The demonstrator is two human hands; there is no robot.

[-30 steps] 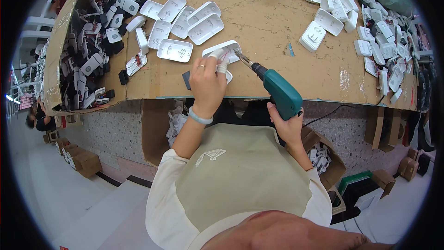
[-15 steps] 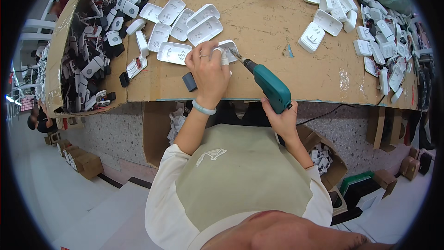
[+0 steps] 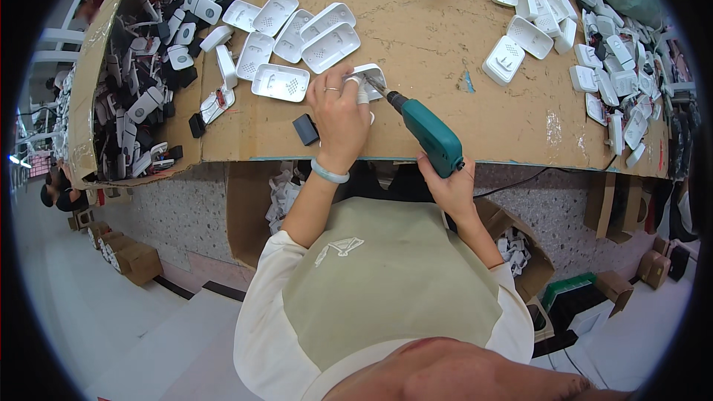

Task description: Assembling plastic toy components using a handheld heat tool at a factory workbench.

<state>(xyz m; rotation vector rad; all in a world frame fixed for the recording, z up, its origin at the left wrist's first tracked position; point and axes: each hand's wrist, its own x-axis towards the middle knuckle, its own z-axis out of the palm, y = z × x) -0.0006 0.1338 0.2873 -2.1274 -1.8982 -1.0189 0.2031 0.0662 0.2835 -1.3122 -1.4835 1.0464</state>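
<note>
Upper centre of frame: I see the shell (image 3: 369, 76) pinned on the bench (image 3: 445, 44).
Left hand (image 3: 340, 108): clamped on shell, shifted up-bench since a second ago.
Right hand (image 3: 448, 182): closed around drill (image 3: 429, 134), bit now at shell, so fastening looks underway.
Around: white shells (image 3: 297, 37), box (image 3: 96, 89) upper left.

Light is bright and even, falling from overhead; the cardboard bench (image 3: 445, 37) is evenly lit, with only short, soft shadows beneath the white shells (image 3: 281, 82). No strong glare, though those shells look nearly blown out. The fisheye bends the bench edge and squeezes everything toward the black rim (the corners are fully dark). The middle is sharp; the rim softens.
</note>
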